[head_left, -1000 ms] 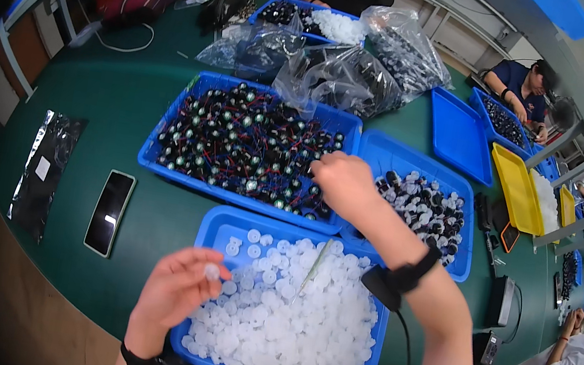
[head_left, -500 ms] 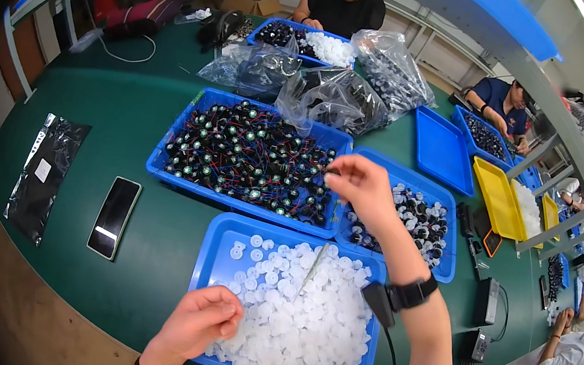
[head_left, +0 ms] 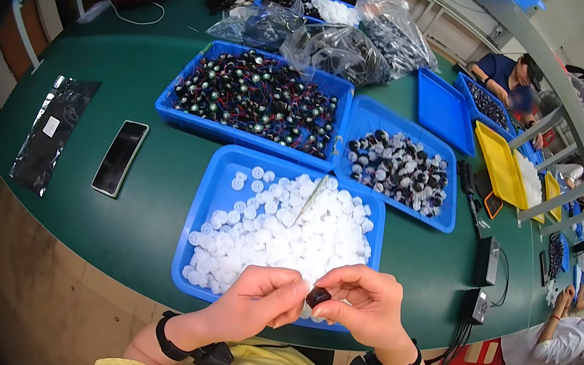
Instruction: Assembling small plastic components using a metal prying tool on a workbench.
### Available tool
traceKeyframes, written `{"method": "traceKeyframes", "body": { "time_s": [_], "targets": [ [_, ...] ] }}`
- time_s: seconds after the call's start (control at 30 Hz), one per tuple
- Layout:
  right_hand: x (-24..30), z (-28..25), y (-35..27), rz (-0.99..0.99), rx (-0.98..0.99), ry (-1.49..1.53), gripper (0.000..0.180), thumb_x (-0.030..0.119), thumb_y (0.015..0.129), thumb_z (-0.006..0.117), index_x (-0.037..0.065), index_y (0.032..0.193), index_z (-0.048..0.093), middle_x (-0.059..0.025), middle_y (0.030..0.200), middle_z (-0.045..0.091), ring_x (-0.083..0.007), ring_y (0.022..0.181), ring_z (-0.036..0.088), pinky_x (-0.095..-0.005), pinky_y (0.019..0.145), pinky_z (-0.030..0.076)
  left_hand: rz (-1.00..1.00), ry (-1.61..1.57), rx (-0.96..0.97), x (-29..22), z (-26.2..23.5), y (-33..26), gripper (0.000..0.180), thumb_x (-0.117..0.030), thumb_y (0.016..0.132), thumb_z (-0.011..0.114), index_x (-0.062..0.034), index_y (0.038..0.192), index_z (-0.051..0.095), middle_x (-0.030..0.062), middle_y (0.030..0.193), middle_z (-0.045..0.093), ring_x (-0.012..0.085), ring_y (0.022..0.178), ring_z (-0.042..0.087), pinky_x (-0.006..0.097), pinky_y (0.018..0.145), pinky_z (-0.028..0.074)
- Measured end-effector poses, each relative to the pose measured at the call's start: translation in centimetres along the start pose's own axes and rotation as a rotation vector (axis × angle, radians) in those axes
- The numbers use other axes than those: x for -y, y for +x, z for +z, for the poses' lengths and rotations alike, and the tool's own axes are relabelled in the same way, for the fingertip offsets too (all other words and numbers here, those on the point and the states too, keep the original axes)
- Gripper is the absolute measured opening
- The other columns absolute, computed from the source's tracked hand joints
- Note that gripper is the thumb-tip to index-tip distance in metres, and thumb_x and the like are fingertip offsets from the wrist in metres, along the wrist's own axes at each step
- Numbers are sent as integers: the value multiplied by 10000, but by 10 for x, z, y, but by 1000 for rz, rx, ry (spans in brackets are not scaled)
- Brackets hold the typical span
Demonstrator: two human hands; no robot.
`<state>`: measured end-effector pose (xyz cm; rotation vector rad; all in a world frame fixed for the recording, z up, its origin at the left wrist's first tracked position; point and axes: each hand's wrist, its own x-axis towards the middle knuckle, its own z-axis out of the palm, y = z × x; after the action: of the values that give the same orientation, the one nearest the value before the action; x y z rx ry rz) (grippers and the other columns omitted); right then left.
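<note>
Both hands meet over the near edge of a blue tray (head_left: 212, 179) heaped with translucent white round plastic caps (head_left: 278, 219). Between the thumb and fingertips of my right hand (head_left: 367, 308) is a small black round part (head_left: 318, 297). Pressed close beside it, my left hand (head_left: 260, 301) is pinched closed; what lies in its fingertips is hidden. Behind the caps, a deeper blue bin (head_left: 238, 137) holds many black parts with red and blue wires. To its right stands a blue tray (head_left: 375, 113) of mixed black-and-white pieces.
A phone (head_left: 120, 158) and a black plastic bag (head_left: 53, 137) lie at the left. Clear bags (head_left: 339, 52) of parts sit at the back. An empty blue tray (head_left: 444, 111), a yellow tray (head_left: 499, 166) and black power boxes (head_left: 486, 261) line the right. Other people work around the table.
My right hand has come back from between the wired-parts bin and the mixed-pieces tray, bringing the black part to my left hand. The view has tilted, so the trays appear higher.
</note>
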<state>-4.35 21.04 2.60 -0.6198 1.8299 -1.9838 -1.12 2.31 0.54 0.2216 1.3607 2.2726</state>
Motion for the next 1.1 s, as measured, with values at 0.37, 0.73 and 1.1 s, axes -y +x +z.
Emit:
{"method": "traceKeyframes", "body": {
  "time_s": [0.37,0.73,1.1],
  "targets": [
    [-6,2,-13,-451,11,-692,316,70,677,732,-17,943,586,-109,879,583,-217,724,599,-280,594,500,-122,-18,-69,9,10,-3,213,-114,916,449,-18,743,529,-43,571,412,27,481,325,198,432,237],
    [-7,14,-31,-413,-19,-872,241,-27,717,633,-19,948,564,-120,905,545,-239,714,570,-282,575,481,235,678,-155,12,12,-10,114,-64,832,554,3,741,567,35,560,501,78,476,411,236,427,317],
    [-11,10,-37,-352,-58,-707,204,-70,740,582,-38,923,499,-142,906,546,-245,699,555,-284,590,463,-77,-327,-84,10,-13,-7,368,-80,916,409,129,1218,421,212,1037,536,180,847,527,306,737,476]
  ]
}}
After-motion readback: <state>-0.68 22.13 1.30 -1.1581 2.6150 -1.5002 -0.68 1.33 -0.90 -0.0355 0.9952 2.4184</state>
